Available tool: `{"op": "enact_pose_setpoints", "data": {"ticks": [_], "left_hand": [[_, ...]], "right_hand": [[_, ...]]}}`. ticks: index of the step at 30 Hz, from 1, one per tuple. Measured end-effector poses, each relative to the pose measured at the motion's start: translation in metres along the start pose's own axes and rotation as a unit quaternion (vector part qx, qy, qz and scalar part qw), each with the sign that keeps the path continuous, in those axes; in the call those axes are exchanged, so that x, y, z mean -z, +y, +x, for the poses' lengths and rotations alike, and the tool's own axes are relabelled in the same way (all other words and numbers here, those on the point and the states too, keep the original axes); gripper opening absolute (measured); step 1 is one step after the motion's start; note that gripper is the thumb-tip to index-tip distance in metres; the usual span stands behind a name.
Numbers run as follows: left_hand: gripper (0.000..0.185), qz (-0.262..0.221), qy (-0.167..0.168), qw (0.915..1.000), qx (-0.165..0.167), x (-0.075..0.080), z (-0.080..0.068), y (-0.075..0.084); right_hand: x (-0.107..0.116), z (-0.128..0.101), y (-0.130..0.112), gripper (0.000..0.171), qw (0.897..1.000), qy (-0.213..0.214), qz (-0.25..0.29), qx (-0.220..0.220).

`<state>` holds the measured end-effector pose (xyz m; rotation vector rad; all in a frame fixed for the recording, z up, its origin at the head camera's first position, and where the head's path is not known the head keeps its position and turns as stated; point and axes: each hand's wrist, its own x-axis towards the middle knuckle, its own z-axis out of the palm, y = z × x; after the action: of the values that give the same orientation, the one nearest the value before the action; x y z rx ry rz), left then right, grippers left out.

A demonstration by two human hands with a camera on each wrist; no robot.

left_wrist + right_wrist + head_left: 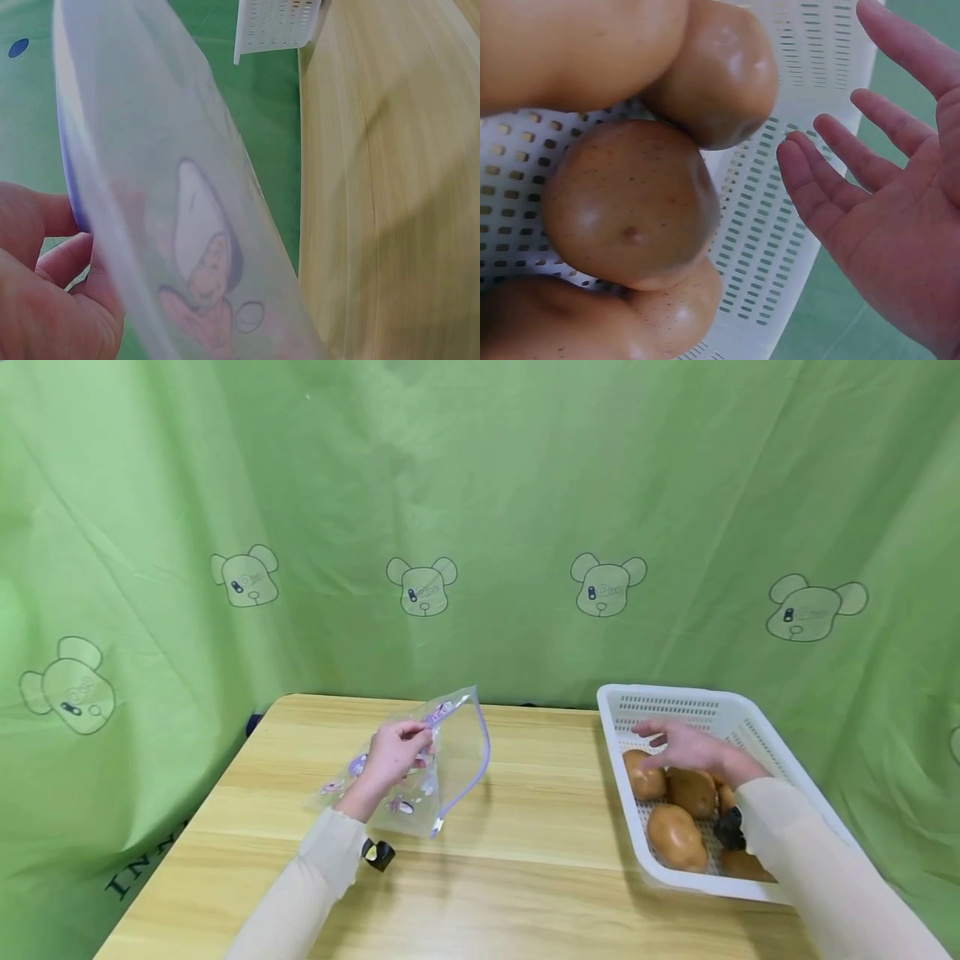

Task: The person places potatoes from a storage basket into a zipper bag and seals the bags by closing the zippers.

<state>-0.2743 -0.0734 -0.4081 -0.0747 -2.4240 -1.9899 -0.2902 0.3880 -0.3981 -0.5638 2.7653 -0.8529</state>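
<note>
The zip bag [431,768] is pinched at its top edge by the left hand [393,756], around 10 o'clock on the table [525,877]. The right hand [690,747] is held flat, fingers spread, over the potatoes [675,835] in the white basket [675,702] at 2 o'clock, nothing gripped. With the mouth not visibly held wide, a potato could easily be snagged on it and dropped.

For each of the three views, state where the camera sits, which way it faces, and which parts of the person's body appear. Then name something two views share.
Head: worn high, looking forward and down at the table; shows both sleeved arms, the left hand pinching the bag, and the right hand open over the basket.
Left wrist: faces along the bag toward the basket's corner; palm and fingers show.
Right wrist: looks down on the potatoes; the open palm shows.
Shared: all three views show the basket.
</note>
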Motion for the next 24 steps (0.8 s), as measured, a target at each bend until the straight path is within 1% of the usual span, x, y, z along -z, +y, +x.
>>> {"op": "enact_pose_setpoints", "data": {"ticks": [3, 10, 17, 19, 24], "left_hand": [[0.022, -0.002, -0.003, 1.0000, 0.002, 0.000, -0.001, 0.001], [0.022, 0.003, -0.002, 1.0000, 0.001, 0.001, -0.001, 0.000], [0.021, 0.004, 0.004, 1.0000, -0.002, 0.001, -0.001, 0.000], [0.021, 0.002, 0.003, 1.0000, -0.001, 0.001, -0.001, 0.000], [0.021, -0.002, 0.000, 1.0000, -0.004, 0.001, 0.000, -0.001]], "right_hand": [[-0.003, 0.001, 0.004, 0.074, 1.000, -0.012, -0.014, -0.007], [-0.010, 0.003, 0.015, 0.072, 0.999, -0.017, -0.041, 0.006], [-0.017, 0.002, 0.024, 0.069, 0.999, -0.001, -0.024, 0.027], [-0.017, 0.002, 0.026, 0.070, 0.999, 0.000, -0.029, 0.028], [-0.019, 0.003, 0.025, 0.072, 1.000, -0.011, -0.021, 0.016]]}}
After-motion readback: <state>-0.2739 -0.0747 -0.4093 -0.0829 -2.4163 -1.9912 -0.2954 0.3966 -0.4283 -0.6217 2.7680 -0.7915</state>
